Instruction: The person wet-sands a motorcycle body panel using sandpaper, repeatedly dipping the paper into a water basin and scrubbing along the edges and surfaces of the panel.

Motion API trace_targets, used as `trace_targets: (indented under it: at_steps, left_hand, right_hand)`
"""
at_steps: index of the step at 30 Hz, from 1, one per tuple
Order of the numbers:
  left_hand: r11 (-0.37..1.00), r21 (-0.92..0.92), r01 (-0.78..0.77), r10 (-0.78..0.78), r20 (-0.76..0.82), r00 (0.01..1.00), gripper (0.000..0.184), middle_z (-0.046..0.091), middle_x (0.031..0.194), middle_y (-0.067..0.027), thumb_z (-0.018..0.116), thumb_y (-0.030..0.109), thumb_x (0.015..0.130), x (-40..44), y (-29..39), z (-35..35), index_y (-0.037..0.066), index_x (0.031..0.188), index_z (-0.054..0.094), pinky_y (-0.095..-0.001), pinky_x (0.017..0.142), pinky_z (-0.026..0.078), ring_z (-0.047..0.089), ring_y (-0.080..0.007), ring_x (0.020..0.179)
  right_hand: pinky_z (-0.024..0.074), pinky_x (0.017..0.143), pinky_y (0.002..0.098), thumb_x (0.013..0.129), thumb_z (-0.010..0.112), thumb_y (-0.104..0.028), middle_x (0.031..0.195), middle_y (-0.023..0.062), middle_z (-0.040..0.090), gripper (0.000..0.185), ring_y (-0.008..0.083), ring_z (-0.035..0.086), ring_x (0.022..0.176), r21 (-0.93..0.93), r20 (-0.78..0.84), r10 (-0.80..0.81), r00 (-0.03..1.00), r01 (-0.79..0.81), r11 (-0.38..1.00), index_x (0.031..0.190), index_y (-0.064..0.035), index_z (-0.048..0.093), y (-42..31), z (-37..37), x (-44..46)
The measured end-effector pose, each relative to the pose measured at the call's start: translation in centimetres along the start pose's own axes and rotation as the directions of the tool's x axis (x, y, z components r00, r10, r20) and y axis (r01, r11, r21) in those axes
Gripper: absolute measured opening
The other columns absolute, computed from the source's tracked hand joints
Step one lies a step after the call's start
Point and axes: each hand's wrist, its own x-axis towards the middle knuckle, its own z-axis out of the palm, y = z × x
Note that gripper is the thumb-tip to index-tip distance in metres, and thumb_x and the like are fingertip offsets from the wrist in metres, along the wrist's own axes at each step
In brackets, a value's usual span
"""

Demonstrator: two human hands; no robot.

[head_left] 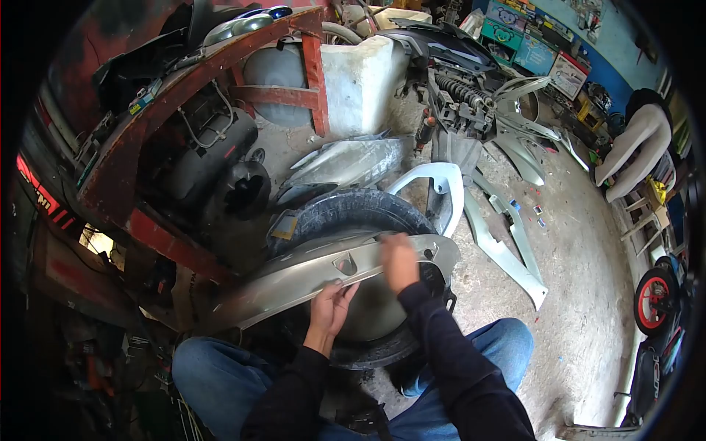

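Note:
A long silver-grey motorcycle body panel lies slanted across my lap, over a black round tub that looks like a tyre or basin. My left hand grips the panel's lower edge, thumb against its face near a square cut-out. Over the panel's right half is my right hand, blurred by motion. Its fingers look curled and closed against the surface; what they hold, if anything, is hidden.
Pale fairing pieces and a white grab rail lie on the concrete floor to the right. Ahead stands a partly dismantled motorcycle. A red metal frame is at the left, with a dark tank beneath. A red-rimmed wheel is far right.

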Motion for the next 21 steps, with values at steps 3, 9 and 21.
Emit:
trace_targets:
  at_steps: [3, 9, 21]
  left_hand:
    - [1.0, -0.008, 0.023, -0.023, -0.041, 0.999, 0.048, 0.047, 0.147, -0.0141, 0.048, -0.003, 0.092, 0.5, 0.3, -1.1, -0.004, 0.139, 0.041, -0.0502, 0.116, 0.038, 0.049, -0.0283, 0.132]
    - [1.0, -0.009, -0.004, 0.004, -0.027, 1.0, 0.039, 0.057, 0.134, -0.015, 0.051, -0.003, 0.091, -0.6, 0.4, 1.3, -0.006, 0.13, 0.049, -0.0504, 0.113, 0.04, 0.055, -0.028, 0.124]
    - [1.0, 0.012, -0.001, 0.001, 0.009, 1.0, 0.05, 0.048, 0.146, -0.0151, 0.049, -0.003, 0.092, -0.3, 0.0, 0.2, -0.004, 0.141, 0.039, -0.0494, 0.116, 0.037, 0.049, -0.0288, 0.132]
  right_hand:
    - [0.0498, 0.081, 0.0464, 0.086, 0.059, -0.009, 0.091, 0.0217, 0.062, 0.018, 0.0388, 0.061, 0.094, 0.025, 0.031, -0.188, 0.982, 0.187, 0.982, 0.1, 0.0, 0.068, -1.2, 0.9, -0.1]
    - [0.0495, 0.078, 0.0498, 0.09, 0.056, -0.008, 0.089, 0.0245, 0.063, 0.015, 0.041, 0.061, 0.089, 0.005, 0.034, 0.129, 0.991, -0.129, 0.992, 0.096, 0.0008, 0.067, 1.3, -0.7, 1.5]
    - [0.0507, 0.077, 0.048, 0.084, 0.059, -0.007, 0.087, 0.0232, 0.062, 0.015, 0.0403, 0.061, 0.083, -0.046, 0.012, -0.192, 0.981, 0.193, 0.98, 0.094, 0.0008, 0.068, -1.2, 1.8, -0.5]
